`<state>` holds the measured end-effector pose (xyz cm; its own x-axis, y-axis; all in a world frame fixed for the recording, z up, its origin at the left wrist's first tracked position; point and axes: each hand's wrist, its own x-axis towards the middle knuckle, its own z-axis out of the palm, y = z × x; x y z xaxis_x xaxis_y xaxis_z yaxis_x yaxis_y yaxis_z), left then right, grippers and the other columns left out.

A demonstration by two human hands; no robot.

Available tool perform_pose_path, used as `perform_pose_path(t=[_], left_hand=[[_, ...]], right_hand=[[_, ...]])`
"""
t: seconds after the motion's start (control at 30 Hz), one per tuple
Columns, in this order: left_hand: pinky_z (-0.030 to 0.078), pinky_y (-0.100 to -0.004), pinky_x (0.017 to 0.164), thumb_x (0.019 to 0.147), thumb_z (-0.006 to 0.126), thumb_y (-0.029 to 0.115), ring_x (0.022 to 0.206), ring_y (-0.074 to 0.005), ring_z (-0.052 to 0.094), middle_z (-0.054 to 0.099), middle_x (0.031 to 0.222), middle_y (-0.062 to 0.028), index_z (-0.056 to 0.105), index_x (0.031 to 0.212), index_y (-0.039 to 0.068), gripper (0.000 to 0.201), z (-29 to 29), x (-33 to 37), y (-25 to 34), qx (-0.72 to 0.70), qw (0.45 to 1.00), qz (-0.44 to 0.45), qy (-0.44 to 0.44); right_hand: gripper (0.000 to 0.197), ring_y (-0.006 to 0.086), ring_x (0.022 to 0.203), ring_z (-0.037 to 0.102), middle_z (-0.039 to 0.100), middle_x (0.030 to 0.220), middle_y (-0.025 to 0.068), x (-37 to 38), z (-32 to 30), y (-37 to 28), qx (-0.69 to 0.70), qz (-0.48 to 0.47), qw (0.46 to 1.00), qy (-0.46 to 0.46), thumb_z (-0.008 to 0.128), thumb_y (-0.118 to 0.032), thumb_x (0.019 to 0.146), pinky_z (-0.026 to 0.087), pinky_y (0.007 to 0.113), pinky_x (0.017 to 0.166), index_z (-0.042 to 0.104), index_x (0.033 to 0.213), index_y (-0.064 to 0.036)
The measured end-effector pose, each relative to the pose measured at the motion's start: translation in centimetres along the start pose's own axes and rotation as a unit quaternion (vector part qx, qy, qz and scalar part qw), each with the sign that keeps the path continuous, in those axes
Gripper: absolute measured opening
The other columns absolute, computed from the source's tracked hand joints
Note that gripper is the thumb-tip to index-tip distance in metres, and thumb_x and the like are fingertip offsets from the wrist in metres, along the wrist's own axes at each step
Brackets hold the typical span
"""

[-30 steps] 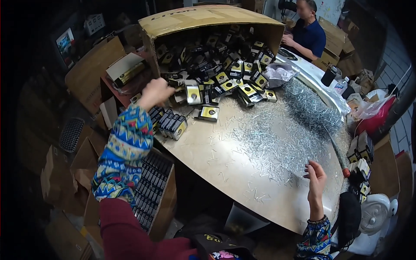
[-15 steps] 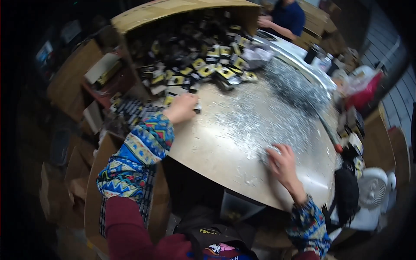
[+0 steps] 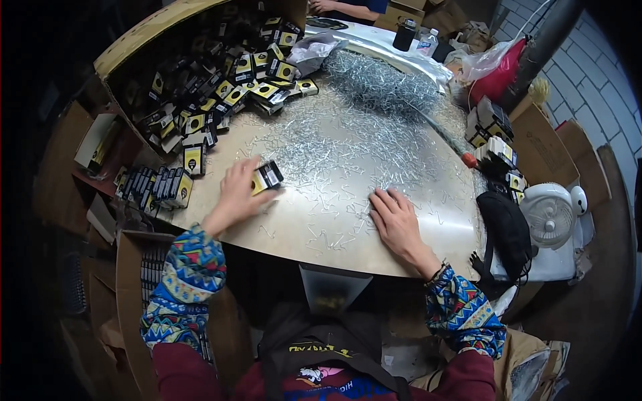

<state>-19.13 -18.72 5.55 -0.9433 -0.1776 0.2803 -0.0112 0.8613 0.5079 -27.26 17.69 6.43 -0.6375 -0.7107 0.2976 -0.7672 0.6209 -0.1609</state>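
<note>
At the near left, an open carton (image 3: 129,287) is holding packed boxes below the table (image 3: 294,230). Above it, a row of boxes (image 3: 157,186) is standing at the table's left edge, and farther back a big carton (image 3: 137,41) is spilling loose boxes (image 3: 234,93). Next, the left hand (image 3: 235,190) is holding a small black-and-yellow box (image 3: 269,178) between thumb and fingers, over the table's left part; whether the box is touching the table, I cannot tell. Bent wires (image 3: 321,157) are lying scattered to its right. The right hand (image 3: 398,224) is resting palm down, fingers slightly apart and gently bent, tips beside the wires. Far right, a white fan (image 3: 550,212) is standing.
</note>
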Motion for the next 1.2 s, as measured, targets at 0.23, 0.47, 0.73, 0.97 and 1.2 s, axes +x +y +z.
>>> perform_pose_path(t=[0.23,0.47,0.73,0.97,1.2], left_hand=[[0.046,-0.0345,0.077,0.089,0.067,0.033,0.094,-0.0223,0.058,0.061,0.104,-0.0088,0.056,0.122,0.001,0.047,0.6,-1.5,4.1,0.121,0.975,0.141,0.118],[0.06,-0.0353,0.066,0.093,0.061,0.02,0.079,-0.023,0.069,0.063,0.102,-0.0114,0.044,0.125,0.002,0.041,-0.8,-9.8,9.7,-0.657,0.709,-0.255,-0.028],[0.055,-0.0343,0.086,0.1,0.052,0.024,0.101,-0.0164,0.064,0.065,0.113,-0.0048,0.055,0.123,0.008,0.028,4.6,-21.5,7.3,-0.718,0.546,-0.43,-0.044],[0.048,-0.0245,0.071,0.092,0.046,0.014,0.091,-0.0099,0.057,0.059,0.105,-0.0029,0.053,0.124,0.007,0.034,10.2,-26.1,7.5,-0.547,0.667,-0.463,-0.201],[0.044,-0.0244,0.07,0.087,0.05,0.009,0.085,-0.0101,0.054,0.061,0.099,-0.0019,0.059,0.114,0.007,0.028,11.6,-25.4,11.4,-0.548,0.659,-0.422,-0.295]], right_hand=[[0.027,0.0289,0.108,0.054,0.061,0.117,0.0106,-0.2,0.1,-0.6,-0.005,0.026,0.991,0.128,0.064,-0.016,0.089,0.043,0.04,0.09,0.063,0.114,-0.0061],[0.024,0.0316,0.113,0.056,0.062,0.117,0.0123,-1.0,-0.6,-2.8,-0.032,-0.053,0.993,0.096,0.065,-0.015,0.089,0.043,0.041,0.096,0.065,0.11,-0.0051],[0.023,0.0324,0.111,0.06,0.067,0.112,0.0154,-1.5,-0.4,-3.1,0.109,-0.057,0.99,0.069,0.066,-0.01,0.087,0.049,0.039,0.094,0.067,0.108,-0.0001],[0.026,0.0322,0.11,0.062,0.067,0.113,0.0152,-1.5,-0.7,-4.3,0.227,0.022,0.973,0.045,0.065,-0.008,0.088,0.051,0.037,0.092,0.065,0.113,-0.0025],[0.031,0.0327,0.124,0.054,0.058,0.13,0.0162,-2.4,0.7,-7.7,0.048,-0.047,0.994,0.085,0.058,-0.011,0.093,0.043,0.043,0.104,0.058,0.123,-0.0021]])
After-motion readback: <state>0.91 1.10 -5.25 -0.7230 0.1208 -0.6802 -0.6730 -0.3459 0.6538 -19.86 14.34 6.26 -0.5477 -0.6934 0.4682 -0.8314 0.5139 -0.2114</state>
